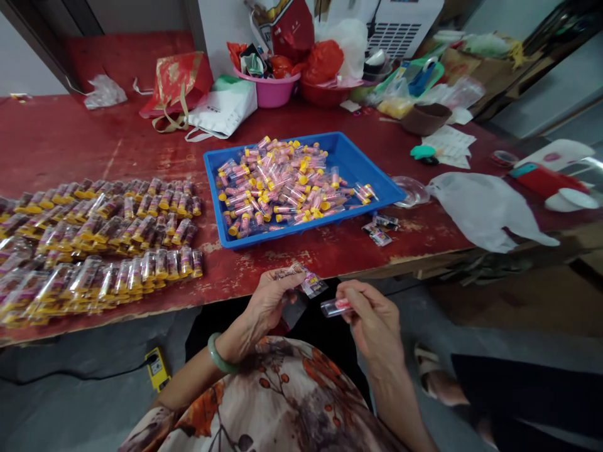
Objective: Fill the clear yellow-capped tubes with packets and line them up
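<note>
My left hand [276,295] pinches a small printed label card [313,284], dark and purple with yellow, over my lap at the table's front edge. Close to its right, my right hand [372,312] grips a clear plastic tube [333,307] with something pink inside; its clear end points left towards the card. Fingers hide the tube's other end. Beyond both hands, a blue tray [346,143] holds a heap of similar tubes [282,176] with pink contents and yellow caps. A few loose printed cards [379,235] lie on the table right of the tray's front edge.
Rows of packed tubes with yellow ends [127,220] cover the left of the red table [160,154]. A white plastic bag [490,204] lies at right. Bags and a pink basin [271,91] stand behind. Another person's foot [443,380] shows at lower right.
</note>
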The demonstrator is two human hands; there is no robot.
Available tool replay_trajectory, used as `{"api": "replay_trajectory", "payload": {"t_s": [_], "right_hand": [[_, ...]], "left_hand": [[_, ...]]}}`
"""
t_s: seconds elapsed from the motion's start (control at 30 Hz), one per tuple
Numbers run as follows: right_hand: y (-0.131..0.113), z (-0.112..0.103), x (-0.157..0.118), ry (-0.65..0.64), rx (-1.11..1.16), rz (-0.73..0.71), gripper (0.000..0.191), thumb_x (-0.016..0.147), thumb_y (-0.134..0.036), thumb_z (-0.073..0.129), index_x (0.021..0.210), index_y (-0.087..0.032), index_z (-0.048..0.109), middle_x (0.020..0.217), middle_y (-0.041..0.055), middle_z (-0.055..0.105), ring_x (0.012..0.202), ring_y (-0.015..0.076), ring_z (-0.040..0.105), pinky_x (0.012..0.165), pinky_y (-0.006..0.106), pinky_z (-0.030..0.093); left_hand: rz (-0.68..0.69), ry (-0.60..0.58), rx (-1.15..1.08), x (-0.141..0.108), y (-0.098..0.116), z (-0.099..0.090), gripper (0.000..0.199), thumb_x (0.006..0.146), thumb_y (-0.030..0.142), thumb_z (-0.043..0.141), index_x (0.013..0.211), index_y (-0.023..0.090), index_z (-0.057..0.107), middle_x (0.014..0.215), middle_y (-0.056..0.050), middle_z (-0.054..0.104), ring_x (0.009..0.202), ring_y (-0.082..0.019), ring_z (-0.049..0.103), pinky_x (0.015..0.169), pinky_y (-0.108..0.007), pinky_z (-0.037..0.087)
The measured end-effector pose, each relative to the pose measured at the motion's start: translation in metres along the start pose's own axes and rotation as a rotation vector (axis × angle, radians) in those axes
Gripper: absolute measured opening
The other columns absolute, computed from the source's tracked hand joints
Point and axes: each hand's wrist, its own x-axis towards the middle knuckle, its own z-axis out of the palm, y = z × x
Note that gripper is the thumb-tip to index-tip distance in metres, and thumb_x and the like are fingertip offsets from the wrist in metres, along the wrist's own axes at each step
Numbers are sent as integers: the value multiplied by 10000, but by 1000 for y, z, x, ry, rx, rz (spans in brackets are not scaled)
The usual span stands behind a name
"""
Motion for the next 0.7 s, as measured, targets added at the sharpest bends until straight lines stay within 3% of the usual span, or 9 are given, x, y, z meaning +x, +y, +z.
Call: {"api": "replay_trajectory", "payload": {"t_s": [0.17, 0.4, 0.7], "right_hand": [[-8, -12, -4, -4, -45, -241, 85, 783, -246, 716, 846, -205, 677, 909, 32, 596, 631, 106, 549, 557, 249, 462], [-3, -9, -13, 96, -276, -462, 105, 789, -200, 710, 878, -205, 656, 944, 51, 605, 887, 186, 588, 740, 316, 497], [-7, -4, -16, 185, -704, -867, 264, 785, -152, 723, 1013, -254, 638, 958, 47, 633, 840, 187, 619, 726, 338, 525]], "left_hand": [[-29, -3, 22, 0, 1, 7, 268, 582, 304, 863, 650, 118, 682, 632, -17, 595, 533, -74, 480, 449, -196, 313], [-85, -36, -63, 5, -5, 8, 292, 584, 326, 865, 687, 121, 684, 635, -11, 608, 536, -74, 516, 426, -186, 291], [-121, -83, -104, 3, -3, 14, 292, 629, 334, 845, 710, 112, 674, 620, -22, 604, 520, -66, 512, 403, -167, 271]]}}
